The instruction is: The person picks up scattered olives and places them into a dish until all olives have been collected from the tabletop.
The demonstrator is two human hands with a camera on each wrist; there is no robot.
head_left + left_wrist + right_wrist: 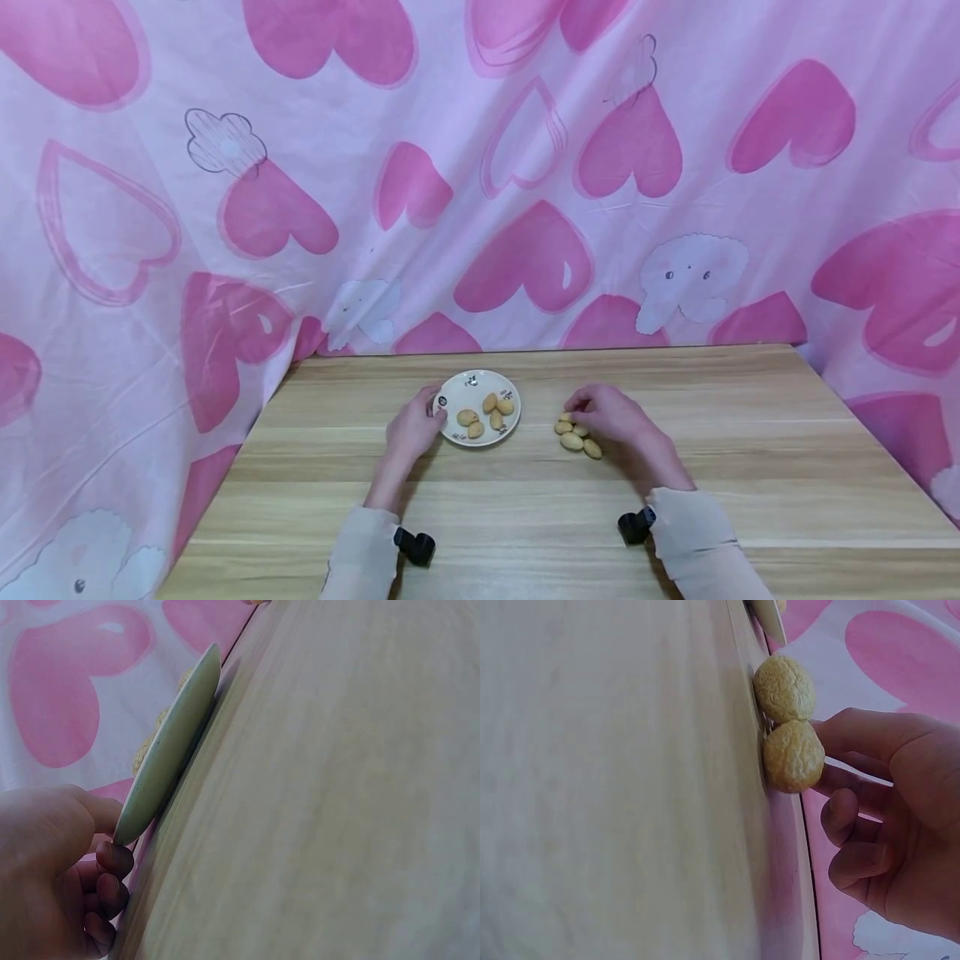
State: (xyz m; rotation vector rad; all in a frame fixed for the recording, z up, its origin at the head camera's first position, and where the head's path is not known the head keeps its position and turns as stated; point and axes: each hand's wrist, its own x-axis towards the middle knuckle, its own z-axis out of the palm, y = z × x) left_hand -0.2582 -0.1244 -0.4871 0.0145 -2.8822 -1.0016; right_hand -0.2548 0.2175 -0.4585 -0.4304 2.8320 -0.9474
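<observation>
My left hand (pixel 415 425) grips the near-left rim of a white plate (pixel 457 392), thumb on top and fingers beneath. In the left wrist view the plate (pixel 169 750) appears edge-on. On the plate lie several tan, oval, wrinkled nuts (pixel 497 420). To the plate's right a small cluster of similar nuts (pixel 572 442) lies on the table. My right hand (pixel 611 414) reaches down to this cluster and pinches a nut (pixel 566 417) at its far side. In the right wrist view two front nuts (pixel 793 756) hide the fingertips.
The wooden table (pixel 517 525) ends at the back against a pink heart-patterned cloth (pixel 420 108), which also hangs along both sides. A black wrist camera (pixel 415 547) is strapped to the left sleeve, another wrist camera (pixel 636 527) to the right one.
</observation>
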